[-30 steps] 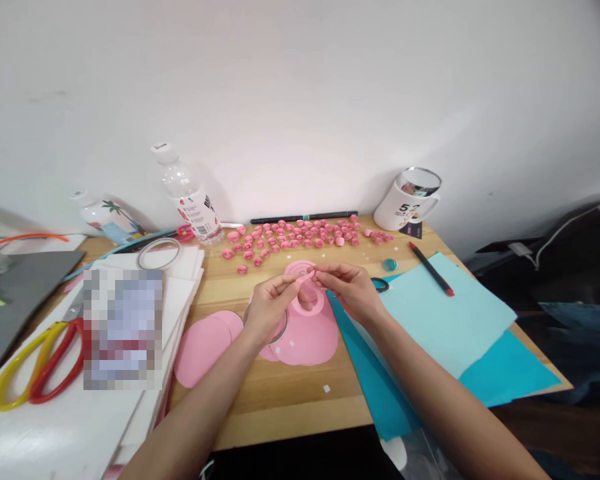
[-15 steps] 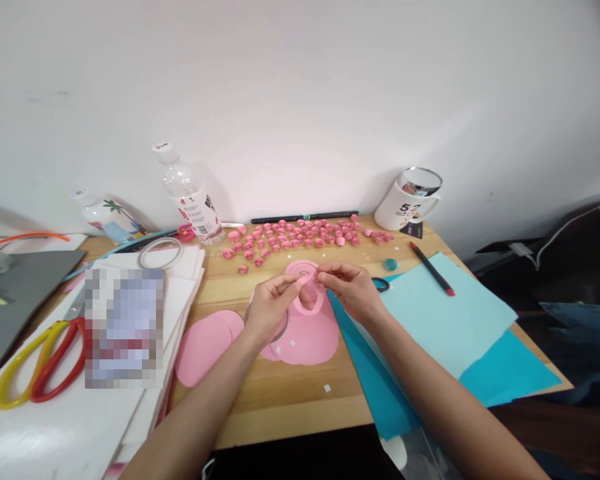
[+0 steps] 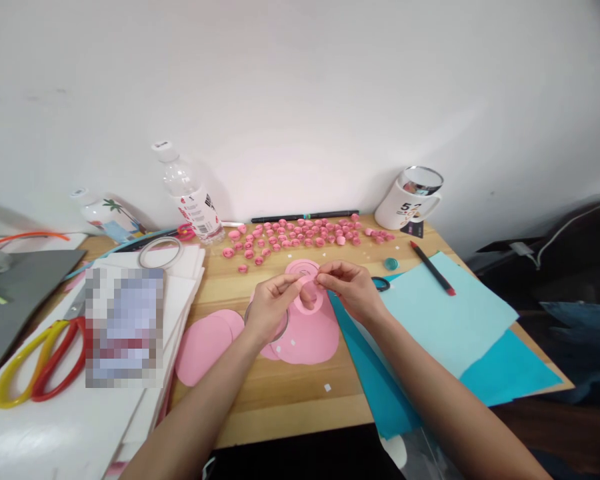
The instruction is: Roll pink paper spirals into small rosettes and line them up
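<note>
My left hand [image 3: 270, 308] and my right hand [image 3: 351, 289] meet over the middle of the wooden table [image 3: 280, 400], fingertips pinched on a pink paper spiral strip [image 3: 311, 291] that curls between them. Below the hands lie pink paper circles [image 3: 307, 337], and another pink circle [image 3: 200, 347] lies to the left. Many small rolled pink paper pieces [image 3: 300, 235] are spread along the back of the table.
Blue paper sheets [image 3: 445, 320] with a red pencil [image 3: 431, 268] lie right. A white mug [image 3: 409, 199], a black pen [image 3: 305, 217] and two bottles [image 3: 187, 193] stand at the back. White sheets [image 3: 145, 320], a tape ring [image 3: 160, 253] and yellow-red scissors [image 3: 35, 363] lie left.
The hands stay in place; the fingers shift slightly on the pink strip.
</note>
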{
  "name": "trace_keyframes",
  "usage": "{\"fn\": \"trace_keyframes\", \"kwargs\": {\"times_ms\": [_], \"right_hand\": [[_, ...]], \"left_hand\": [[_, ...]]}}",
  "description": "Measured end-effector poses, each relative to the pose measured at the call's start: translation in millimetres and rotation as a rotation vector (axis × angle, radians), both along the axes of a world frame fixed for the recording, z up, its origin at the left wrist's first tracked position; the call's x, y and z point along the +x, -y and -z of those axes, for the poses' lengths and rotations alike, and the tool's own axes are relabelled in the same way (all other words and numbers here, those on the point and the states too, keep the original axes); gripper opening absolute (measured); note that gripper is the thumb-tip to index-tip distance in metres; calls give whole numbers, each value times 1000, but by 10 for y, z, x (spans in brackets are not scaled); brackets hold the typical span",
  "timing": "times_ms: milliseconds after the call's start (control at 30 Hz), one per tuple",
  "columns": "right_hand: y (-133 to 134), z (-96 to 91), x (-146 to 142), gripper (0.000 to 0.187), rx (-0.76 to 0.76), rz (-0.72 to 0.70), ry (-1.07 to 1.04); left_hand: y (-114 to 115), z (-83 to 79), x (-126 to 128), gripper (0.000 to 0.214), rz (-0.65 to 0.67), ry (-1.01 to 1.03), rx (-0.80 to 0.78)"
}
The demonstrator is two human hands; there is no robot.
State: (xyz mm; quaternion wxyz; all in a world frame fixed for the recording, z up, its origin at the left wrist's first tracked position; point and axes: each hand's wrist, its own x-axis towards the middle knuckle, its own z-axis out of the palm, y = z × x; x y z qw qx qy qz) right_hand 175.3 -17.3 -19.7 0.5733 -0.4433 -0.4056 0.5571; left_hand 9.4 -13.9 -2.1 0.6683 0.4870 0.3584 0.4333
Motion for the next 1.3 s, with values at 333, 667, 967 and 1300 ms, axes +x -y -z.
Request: {"fn": "trace_keyframes", "kwargs": {"times_ms": [333,667,967,1300], "right_hand": [[-2,4,2,20,-32,9,25],[-11,27,8,17,-9,19,2],[-2,-9,-14,17,-30,52,13],[-5,8,-4,18,-8,1,-14]], "left_hand": [[-8,4,8,19,-27,11,-1],[-6,23,0,19,-7,23,10],[-10,28,3,19,-20,15,6],[-15,30,-2,14,-57,22,23]]}}
